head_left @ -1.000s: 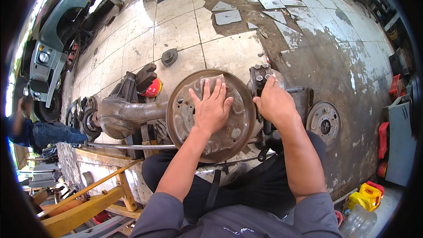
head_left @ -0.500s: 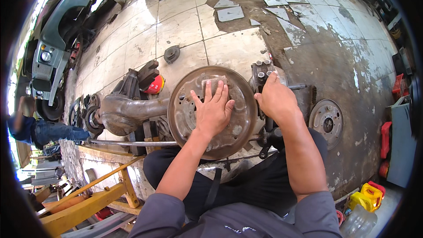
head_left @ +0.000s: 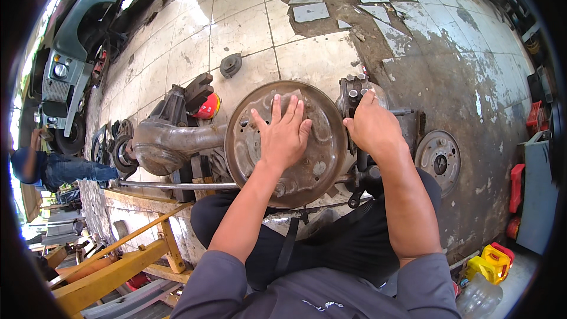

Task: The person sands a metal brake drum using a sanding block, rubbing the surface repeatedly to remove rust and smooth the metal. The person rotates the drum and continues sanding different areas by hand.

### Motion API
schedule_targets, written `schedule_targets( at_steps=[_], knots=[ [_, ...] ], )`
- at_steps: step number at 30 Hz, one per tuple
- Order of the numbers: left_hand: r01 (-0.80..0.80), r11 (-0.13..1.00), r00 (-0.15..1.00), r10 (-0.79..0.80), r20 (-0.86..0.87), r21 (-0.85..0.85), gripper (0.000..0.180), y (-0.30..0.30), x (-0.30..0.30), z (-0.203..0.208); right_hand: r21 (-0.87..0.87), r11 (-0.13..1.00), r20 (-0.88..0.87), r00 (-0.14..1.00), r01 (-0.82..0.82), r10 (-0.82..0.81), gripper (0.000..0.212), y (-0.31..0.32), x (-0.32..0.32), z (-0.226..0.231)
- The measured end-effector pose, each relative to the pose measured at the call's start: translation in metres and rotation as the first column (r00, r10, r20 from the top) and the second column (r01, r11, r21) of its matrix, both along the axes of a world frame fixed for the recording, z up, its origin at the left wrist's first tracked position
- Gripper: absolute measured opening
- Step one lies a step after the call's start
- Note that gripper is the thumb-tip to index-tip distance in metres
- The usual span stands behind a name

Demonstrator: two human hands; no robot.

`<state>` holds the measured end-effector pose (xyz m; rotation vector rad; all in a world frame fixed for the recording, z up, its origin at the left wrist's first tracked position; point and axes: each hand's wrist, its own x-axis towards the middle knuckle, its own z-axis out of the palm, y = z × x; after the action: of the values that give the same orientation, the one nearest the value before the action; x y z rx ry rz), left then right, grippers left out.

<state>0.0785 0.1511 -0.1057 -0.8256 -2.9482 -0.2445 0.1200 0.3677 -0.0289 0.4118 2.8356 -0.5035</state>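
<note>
My left hand (head_left: 284, 137) lies flat with its fingers spread on a round, brown-stained metal brake backing plate (head_left: 319, 168). The plate covers one end of a heavy axle housing (head_left: 180, 140) that stretches to the left. At the plate's right edge, my right hand (head_left: 378, 127) is curled against a knuckle-like metal part (head_left: 348, 85) with several bolt heads on top. Its fingertips are mostly hidden, and whatever they may grip is not visible. Below the axle, a long metal rod (head_left: 177, 185) runs left from behind the plate.
A second round plate (head_left: 438, 162) lies on the floor at right. Beyond the axle sit a small round metal part (head_left: 231, 65) and a red tin (head_left: 208, 107). A yellow frame (head_left: 118, 274) stands at lower left. Another person (head_left: 65, 168) is at far left, near a vehicle (head_left: 71, 41).
The whole view has shifted slightly. My left hand stays spread on the backing plate, and my right hand stays at the bolted part. The person at far left has changed posture a little.
</note>
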Motion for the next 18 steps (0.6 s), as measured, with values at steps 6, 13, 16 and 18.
schedule_targets(
  at_steps=[6, 13, 16, 18],
  knots=[
    [-0.017, 1.0, 1.0, 0.017, 0.007, -0.009, 0.053, -0.003, 0.011, -0.001, 0.024, 1.0, 0.043, 0.999, 0.007, -0.008, 0.089, -0.002, -0.002, -0.001],
    [-0.03, 0.999, 1.0, 0.03, 0.007, 0.01, 0.054, 0.005, 0.008, -0.003, 0.022, 1.0, 0.039, 0.999, 0.006, -0.007, 0.087, -0.004, -0.002, 0.003],
    [-0.034, 0.999, 0.998, 0.034, 0.043, 0.007, 0.054, 0.01, 0.007, 0.0, 0.041, 0.999, 0.017, 1.0, 0.005, -0.006, 0.089, -0.004, -0.002, -0.002],
    [-0.033, 0.999, 0.998, 0.031, 0.061, 0.029, 0.053, 0.01, 0.012, -0.002, 0.016, 1.0, 0.011, 1.0, 0.018, -0.018, 0.088, -0.002, -0.002, -0.004]
  ],
)
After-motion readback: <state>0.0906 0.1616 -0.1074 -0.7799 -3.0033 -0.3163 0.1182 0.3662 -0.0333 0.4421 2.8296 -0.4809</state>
